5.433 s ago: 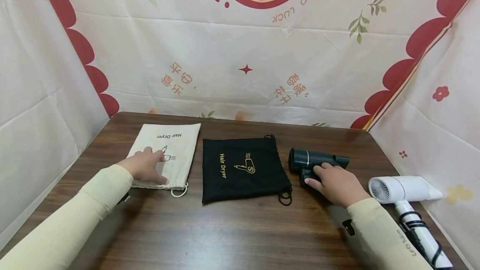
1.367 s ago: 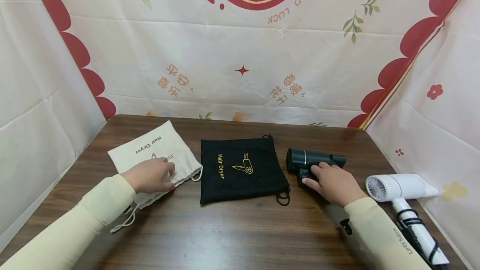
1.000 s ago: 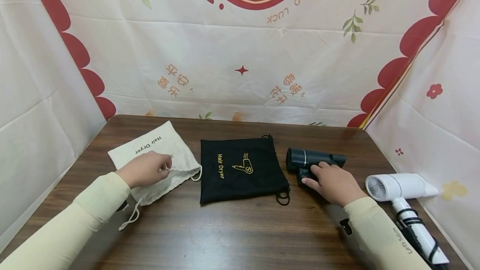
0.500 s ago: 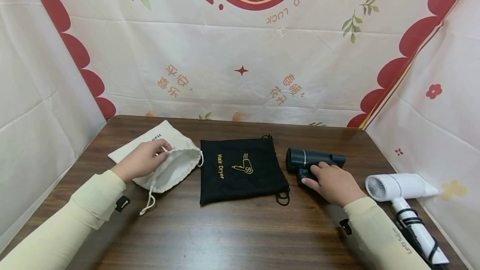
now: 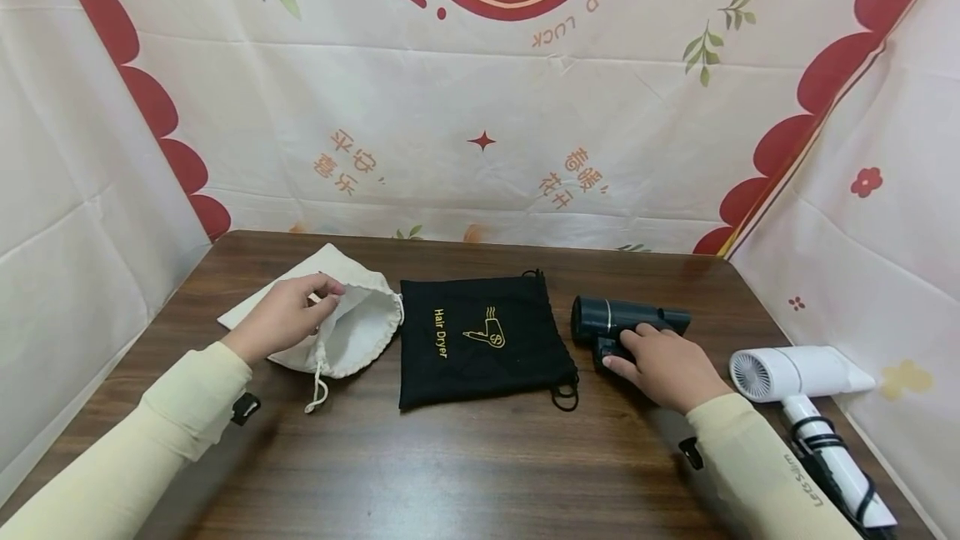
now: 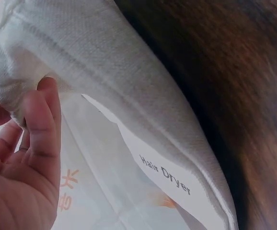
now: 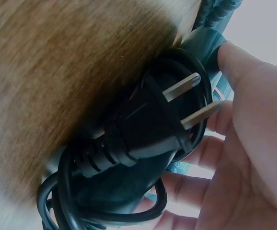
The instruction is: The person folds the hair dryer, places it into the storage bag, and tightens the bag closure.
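Two bare hands in pale yellow sleeves (image 5: 172, 419) are before us, one on each side of the flat black cloth drawstring bag (image 5: 480, 369), which we take as our landmark. To its left, the left hand (image 5: 281, 319) pinches the rim of a white cloth drawstring bag (image 5: 363, 336) between thumb and fingers, and we look into the raised, gaping mouth. This white bag lies at a slant just beside the black one; whether they touch we cannot tell.

To the right of the landmark, the right hand (image 5: 663, 365) holds the handle of a dark teal hair dryer (image 5: 622, 319), thumb on one side and fingers curved on the other. From the right wrist we see a black power cord (image 7: 66, 191) looped at the handle and a black two-pin plug (image 7: 145, 122) lying against it.

Farther right of the black bag, we find a white hair dryer (image 5: 810, 375) with dark cord wound round its handle. Beneath everything we see a dark brown wood-grain table (image 5: 450, 473), and beyond the black bag hangs a white printed cloth (image 5: 420, 98) with red scalloped borders.
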Available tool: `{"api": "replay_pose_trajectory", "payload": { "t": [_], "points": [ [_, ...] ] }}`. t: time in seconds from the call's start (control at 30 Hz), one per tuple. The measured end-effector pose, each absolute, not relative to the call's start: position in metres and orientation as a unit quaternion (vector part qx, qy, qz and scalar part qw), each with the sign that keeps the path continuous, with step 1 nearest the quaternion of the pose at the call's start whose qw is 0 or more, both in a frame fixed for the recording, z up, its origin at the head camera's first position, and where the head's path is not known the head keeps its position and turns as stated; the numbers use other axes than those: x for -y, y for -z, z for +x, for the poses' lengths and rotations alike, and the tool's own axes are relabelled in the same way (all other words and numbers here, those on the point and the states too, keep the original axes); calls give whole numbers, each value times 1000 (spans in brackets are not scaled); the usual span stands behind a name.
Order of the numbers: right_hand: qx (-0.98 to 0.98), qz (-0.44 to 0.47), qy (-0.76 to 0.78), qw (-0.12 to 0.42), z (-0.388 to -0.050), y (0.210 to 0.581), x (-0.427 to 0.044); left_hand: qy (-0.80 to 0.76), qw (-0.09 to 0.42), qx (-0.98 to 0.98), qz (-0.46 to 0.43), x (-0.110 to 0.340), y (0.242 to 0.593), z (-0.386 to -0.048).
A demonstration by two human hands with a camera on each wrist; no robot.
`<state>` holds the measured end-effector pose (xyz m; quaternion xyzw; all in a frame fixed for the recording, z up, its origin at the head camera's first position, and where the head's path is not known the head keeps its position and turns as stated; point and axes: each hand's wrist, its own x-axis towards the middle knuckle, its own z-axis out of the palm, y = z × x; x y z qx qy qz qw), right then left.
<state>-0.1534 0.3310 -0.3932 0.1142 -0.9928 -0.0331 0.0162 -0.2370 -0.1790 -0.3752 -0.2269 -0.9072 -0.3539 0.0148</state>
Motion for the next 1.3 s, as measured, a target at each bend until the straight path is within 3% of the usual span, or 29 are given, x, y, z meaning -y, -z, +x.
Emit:
{"api": "replay_pose_trajectory", "payload": {
  "t": [0.77,1.3],
  "points": [
    [993,113,30,9,-154,392,-331,320,50,912,-253,181,381,-238],
    [993,113,29,6,-153,389,-331,316,40,912,-258,180,381,-240]
  ]
}}
